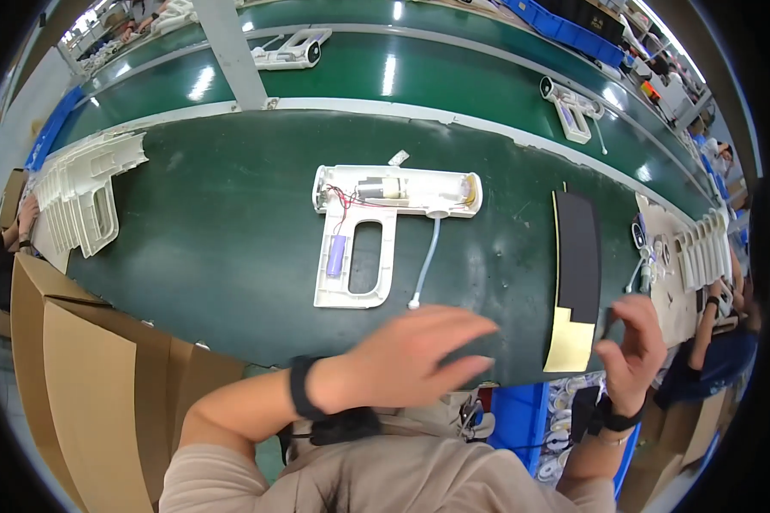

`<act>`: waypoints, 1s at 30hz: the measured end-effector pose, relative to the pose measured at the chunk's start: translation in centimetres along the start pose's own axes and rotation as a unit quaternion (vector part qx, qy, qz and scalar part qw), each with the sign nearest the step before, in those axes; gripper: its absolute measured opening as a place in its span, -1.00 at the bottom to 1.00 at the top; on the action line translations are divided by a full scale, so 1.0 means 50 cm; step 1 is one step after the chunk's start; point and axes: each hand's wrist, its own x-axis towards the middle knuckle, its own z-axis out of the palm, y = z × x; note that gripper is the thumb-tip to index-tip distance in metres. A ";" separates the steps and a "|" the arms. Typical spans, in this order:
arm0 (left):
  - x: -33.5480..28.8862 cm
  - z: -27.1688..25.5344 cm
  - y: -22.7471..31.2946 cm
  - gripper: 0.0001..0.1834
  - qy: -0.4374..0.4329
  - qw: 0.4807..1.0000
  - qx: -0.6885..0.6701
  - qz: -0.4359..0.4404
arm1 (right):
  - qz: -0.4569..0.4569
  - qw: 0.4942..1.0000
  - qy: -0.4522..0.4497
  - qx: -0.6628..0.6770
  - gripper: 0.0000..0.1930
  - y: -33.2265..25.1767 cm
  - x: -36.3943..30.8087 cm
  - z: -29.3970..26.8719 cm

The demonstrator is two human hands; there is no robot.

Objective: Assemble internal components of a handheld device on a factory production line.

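A white plastic gun-shaped housing lies open on the green work surface, showing a motor, red wires, a purple cell and a white tube hanging from it. My left hand reaches across the near edge with fingers spread, blurred and holding nothing, just below the tube's end. My right hand hovers at the lower corner of a long black and yellow sheet strip; whether its curled fingers touch the strip is unclear.
A stack of white housing halves sits at the far left and another row at the right. Assembled white units lie on the belt behind. Cardboard boxes stand lower left, a blue bin under the edge. Other people sit at both sides.
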 end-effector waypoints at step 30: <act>-0.104 -0.087 0.000 -0.37 0.035 0.987 0.147 -0.061 | -0.112 0.994 -0.008 0.017 -0.79 0.025 0.196 0.142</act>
